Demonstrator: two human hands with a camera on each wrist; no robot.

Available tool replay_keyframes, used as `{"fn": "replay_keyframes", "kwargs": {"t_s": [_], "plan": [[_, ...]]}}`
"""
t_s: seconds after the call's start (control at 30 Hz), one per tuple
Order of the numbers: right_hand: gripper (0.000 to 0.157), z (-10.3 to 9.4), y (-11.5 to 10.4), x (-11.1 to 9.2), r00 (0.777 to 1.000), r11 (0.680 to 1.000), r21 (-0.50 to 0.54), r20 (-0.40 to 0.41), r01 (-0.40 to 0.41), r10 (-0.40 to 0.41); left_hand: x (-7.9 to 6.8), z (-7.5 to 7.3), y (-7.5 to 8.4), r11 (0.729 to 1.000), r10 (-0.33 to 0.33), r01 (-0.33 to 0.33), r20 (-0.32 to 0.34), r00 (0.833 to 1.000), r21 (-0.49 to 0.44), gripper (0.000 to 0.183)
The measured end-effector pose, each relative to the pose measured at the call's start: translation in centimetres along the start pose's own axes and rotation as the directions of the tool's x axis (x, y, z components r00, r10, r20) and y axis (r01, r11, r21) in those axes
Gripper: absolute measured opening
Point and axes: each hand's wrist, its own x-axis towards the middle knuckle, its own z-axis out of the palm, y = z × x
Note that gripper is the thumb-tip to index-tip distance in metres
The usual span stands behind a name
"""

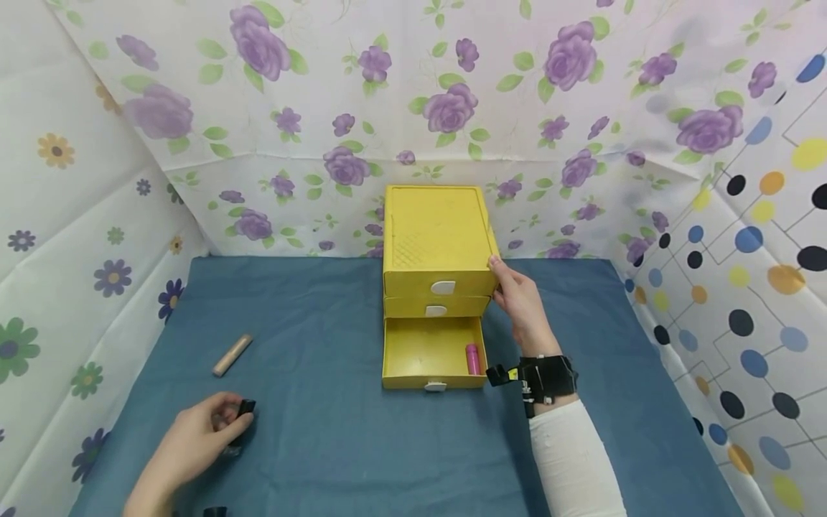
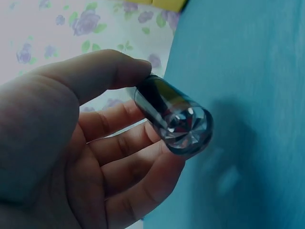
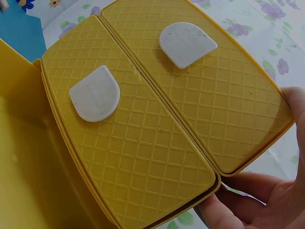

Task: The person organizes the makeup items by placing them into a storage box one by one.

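My left hand (image 1: 203, 434) is above the cloth at the lower left. It pinches a small dark tube (image 2: 171, 114) between thumb and fingers; the tube's end is clear and faceted, like a lipstick case. A yellow drawer box (image 1: 436, 230) with white tab handles stands against the back curtain. Its bottom drawer (image 1: 423, 348) is pulled out, and a pink tube (image 1: 473, 359) lies inside at the right. My right hand (image 1: 522, 301) grips the box's right side, thumb by the upper front corner. In the right wrist view, the two upper drawer fronts (image 3: 143, 138) are closed.
A tan cylinder (image 1: 232, 355) lies on the blue cloth (image 1: 310, 359) beyond my left hand. A dark round object (image 1: 215, 512) shows partly at the bottom edge. Patterned curtains (image 1: 349, 143) enclose the back and both sides.
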Motion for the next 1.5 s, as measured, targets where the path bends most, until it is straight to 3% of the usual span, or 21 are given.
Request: {"fn": "replay_keyframes", "kwargs": {"t_s": [0.2,0.37,0.63,0.9,1.1,1.23,1.5], "plan": [[0.101,0.0,0.0,-0.1,1.000,1.000,-0.014,-0.003,-0.006,0.006,0.8,1.0,2.0,0.997,0.025,-0.025,0.005,1.000,-0.073,0.044],[0.100,-0.1,-0.1,-0.1,1.000,1.000,-0.001,-0.001,-0.008,0.008,1.7,1.9,4.3,0.989,0.092,-0.092,-0.003,0.996,-0.114,0.041],[0.102,-0.2,0.0,-0.1,1.000,1.000,-0.013,-0.001,-0.010,0.010,3.6,4.5,9.5,0.969,0.164,-0.167,-0.031,0.986,-0.182,0.041],[0.100,-0.2,-0.1,-0.1,1.000,1.000,-0.010,-0.003,0.000,0.000,5.5,6.6,14.4,0.904,0.337,-0.338,-0.050,0.940,-0.261,0.038],[0.101,-0.1,0.0,-0.1,1.000,1.000,-0.010,-0.005,-0.009,0.008,6.5,7.7,17.0,0.878,0.368,-0.362,-0.042,0.929,-0.314,0.037],[0.103,-0.2,-0.1,-0.1,1.000,1.000,-0.004,-0.009,-0.019,0.019,7.5,8.3,19.0,0.859,0.393,-0.366,0.001,0.920,-0.359,0.042],[0.103,-0.1,0.0,0.0,1.000,1.000,-0.003,-0.005,-0.013,0.013,9.7,10.3,21.8,0.817,0.402,-0.317,0.081,0.912,-0.482,0.046]]}}
